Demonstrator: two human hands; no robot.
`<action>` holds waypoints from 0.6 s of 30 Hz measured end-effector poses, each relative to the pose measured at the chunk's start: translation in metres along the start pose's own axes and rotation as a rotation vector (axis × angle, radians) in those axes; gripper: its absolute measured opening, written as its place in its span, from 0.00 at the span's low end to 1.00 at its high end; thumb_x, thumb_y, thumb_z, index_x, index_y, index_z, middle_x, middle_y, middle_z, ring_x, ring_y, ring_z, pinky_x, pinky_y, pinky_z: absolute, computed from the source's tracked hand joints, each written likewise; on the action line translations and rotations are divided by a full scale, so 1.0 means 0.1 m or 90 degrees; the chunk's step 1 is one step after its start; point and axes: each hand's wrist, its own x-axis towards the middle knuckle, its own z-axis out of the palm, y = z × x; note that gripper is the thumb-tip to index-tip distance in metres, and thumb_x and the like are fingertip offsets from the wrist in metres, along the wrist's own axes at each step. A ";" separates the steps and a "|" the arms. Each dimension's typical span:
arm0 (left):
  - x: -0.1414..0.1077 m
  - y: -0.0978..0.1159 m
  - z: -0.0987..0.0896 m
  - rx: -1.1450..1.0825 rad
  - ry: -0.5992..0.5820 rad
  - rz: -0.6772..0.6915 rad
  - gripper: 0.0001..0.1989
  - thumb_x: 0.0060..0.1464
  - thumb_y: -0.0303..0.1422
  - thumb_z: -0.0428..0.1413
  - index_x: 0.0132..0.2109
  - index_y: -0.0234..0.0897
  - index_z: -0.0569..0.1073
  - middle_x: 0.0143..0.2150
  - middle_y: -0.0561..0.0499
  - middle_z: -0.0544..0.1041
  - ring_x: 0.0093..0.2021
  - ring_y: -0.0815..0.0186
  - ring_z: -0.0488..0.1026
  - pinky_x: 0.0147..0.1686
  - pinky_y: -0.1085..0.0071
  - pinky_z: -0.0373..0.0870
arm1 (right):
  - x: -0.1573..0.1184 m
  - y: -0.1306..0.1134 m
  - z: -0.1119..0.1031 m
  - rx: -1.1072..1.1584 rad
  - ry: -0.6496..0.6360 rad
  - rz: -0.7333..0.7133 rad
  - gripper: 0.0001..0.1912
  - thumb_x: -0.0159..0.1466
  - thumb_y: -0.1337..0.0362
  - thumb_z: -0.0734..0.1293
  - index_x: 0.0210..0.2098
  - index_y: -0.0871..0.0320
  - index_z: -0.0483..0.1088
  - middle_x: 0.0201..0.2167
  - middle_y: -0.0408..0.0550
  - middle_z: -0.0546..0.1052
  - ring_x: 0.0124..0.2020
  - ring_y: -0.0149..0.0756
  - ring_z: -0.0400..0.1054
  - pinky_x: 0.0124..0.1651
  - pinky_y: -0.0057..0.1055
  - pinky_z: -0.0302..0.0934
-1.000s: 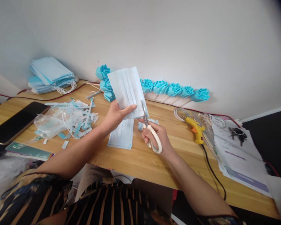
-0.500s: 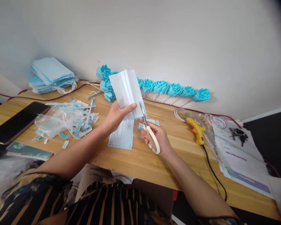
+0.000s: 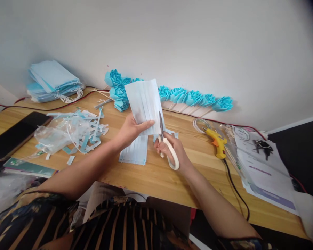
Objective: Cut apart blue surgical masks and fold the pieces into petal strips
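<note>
My left hand [image 3: 131, 129] pinches a pale blue pleated face mask sheet [image 3: 144, 100], thumb across its front, and holds it up above the table. In my right hand [image 3: 173, 149] are scissors [image 3: 169, 147] with white handles, their blades upright against the sheet's lower right edge. Whether the blades are cutting through the sheet I cannot tell. Below the hands lie more flat mask sheets [image 3: 133, 151], partly covered by the raised one. A small light blue piece [image 3: 172, 133] shows behind my right fingers.
Blue fabric flowers on sticks [image 3: 194, 98] line the wall. A stack of masks [image 3: 54, 78] is at the back left, with cut scraps and plastic [image 3: 75, 133] before it, beside a phone [image 3: 18, 133]. To the right are a yellow glue gun [image 3: 217, 142], papers [image 3: 263, 173] and keys [image 3: 263, 147].
The sheet in my left hand has turned slightly, its top now leaning less to the left. The scissor blades look closer together and stand more upright. The view has shifted a little.
</note>
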 end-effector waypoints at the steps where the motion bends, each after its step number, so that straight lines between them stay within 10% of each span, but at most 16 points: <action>1: 0.00 -0.01 0.00 0.007 -0.007 0.003 0.20 0.45 0.41 0.68 0.42 0.35 0.76 0.40 0.45 0.81 0.41 0.57 0.79 0.40 0.62 0.77 | 0.00 0.00 0.00 -0.005 0.002 0.002 0.28 0.58 0.36 0.66 0.30 0.57 0.66 0.25 0.43 0.69 0.23 0.29 0.62 0.24 0.29 0.56; 18: -0.01 0.00 0.03 0.029 -0.002 -0.020 0.21 0.45 0.39 0.67 0.44 0.33 0.76 0.42 0.44 0.81 0.44 0.55 0.78 0.43 0.61 0.77 | 0.00 0.01 0.01 0.019 0.019 0.006 0.25 0.58 0.40 0.68 0.28 0.57 0.65 0.20 0.40 0.68 0.19 0.27 0.62 0.21 0.27 0.56</action>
